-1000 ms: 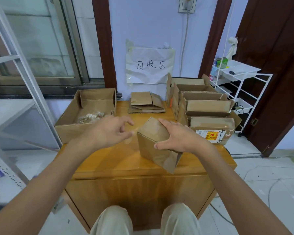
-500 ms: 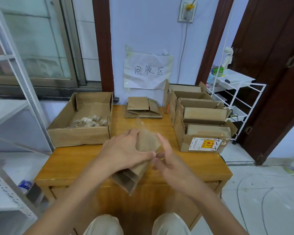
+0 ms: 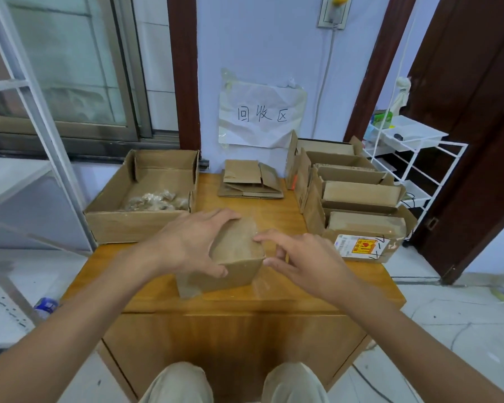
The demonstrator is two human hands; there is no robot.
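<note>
Plain brown cardboard box (image 3: 233, 257) on honey-yellow wooden table (image 3: 274, 298) — red-and-yellow label (image 3: 361, 246) — white paper sign (image 3: 261, 114)

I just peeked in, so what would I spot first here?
Two hands in the middle: the left hand grips a small cardboard box on the wooden table, and the right hand touches its right edge. Behind, a crumpled paper sign with handwriting is taped to the wall.

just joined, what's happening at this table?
A seated person is working on a small cardboard box standing on the wooden table. The left hand grips it from the top, thumb on the front face; the right hand has its fingertips at the box's right edge, whether pinching anything is unclear. Flattened boxes lie at the back, more open boxes wait on the right.
</note>
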